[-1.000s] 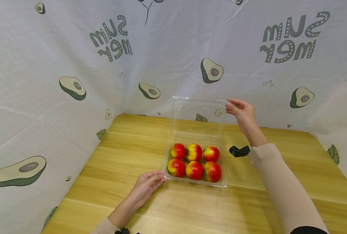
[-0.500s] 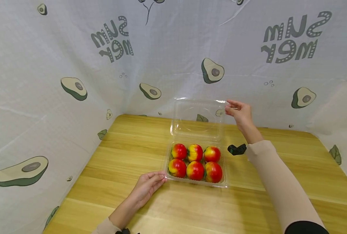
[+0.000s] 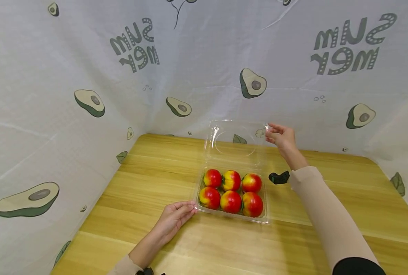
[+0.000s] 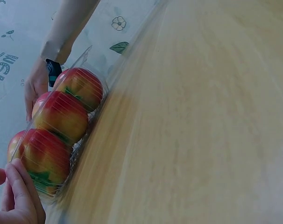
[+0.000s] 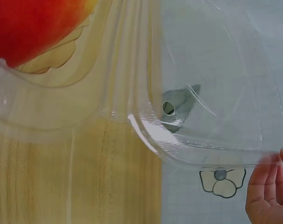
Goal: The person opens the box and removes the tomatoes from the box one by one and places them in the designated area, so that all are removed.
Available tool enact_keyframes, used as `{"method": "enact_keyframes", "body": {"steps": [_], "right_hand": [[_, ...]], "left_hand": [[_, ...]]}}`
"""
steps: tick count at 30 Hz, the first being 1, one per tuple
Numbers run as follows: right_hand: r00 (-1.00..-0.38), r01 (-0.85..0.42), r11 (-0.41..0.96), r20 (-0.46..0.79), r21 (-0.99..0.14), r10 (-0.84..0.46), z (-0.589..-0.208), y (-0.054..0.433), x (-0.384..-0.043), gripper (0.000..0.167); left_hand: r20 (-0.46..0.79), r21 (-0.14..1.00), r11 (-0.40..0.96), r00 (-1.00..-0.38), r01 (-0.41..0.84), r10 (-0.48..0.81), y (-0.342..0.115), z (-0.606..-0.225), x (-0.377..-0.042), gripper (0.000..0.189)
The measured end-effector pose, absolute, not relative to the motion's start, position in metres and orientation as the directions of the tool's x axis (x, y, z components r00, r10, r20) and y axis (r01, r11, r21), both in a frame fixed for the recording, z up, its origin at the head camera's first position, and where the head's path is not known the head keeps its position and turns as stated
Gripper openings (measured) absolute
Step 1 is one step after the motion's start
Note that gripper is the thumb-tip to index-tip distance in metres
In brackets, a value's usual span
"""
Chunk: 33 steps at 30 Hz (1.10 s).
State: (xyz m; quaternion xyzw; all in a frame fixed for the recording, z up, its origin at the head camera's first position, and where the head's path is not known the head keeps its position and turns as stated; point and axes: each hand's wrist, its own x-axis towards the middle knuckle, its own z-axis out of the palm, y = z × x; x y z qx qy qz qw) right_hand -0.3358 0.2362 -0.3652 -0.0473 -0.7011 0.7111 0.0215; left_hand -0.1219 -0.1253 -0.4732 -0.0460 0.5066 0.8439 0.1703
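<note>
A white avocado-print sheet (image 3: 25,149) lines the left and back. Left hand (image 3: 175,218): grip pinches the near-left corner of the clear plastic box (image 3: 232,216), which sits on the wood-grain worktop (image 3: 152,183) with six red-yellow fruits (image 3: 231,201) inside. Lid (image 3: 236,145): raised behind. Right hand (image 3: 282,138): grip pinches the lid's upper right corner.
</note>
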Motion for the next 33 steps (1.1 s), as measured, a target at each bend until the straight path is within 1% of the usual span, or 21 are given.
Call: {"method": "enact_keyframes", "body": {"steps": [3,10,15,22,33], "right_hand": [[-0.995,0.043,0.009,-0.042,-0.999,0.091,-0.369,0.235,-0.338,0.055],[-0.996,0.048,-0.002,-0.048,-0.999,0.079,-0.374,0.238,-0.339,0.054],[-0.996,0.067,0.035,-0.065,-0.997,0.066,-0.378,0.239,-0.338,0.053],[-0.995,0.089,0.058,-0.086,-0.994,0.043,-0.386,0.243,-0.339,0.055],[-0.995,0.095,0.149,-0.098,-0.984,-0.013,-0.396,0.247,-0.339,0.054]], "left_hand": [[-0.250,0.841,-0.427,-0.939,-0.332,0.238,-0.126,-0.474,-0.122,0.019],[-0.256,0.847,-0.417,-0.940,-0.331,0.227,-0.125,-0.474,-0.124,0.019],[-0.257,0.843,-0.422,-0.939,-0.334,0.230,-0.125,-0.474,-0.123,0.019],[-0.257,0.831,-0.440,-0.937,-0.340,0.238,-0.124,-0.473,-0.123,0.017],[-0.258,0.826,-0.450,-0.938,-0.339,0.233,-0.124,-0.473,-0.122,0.014]]}}
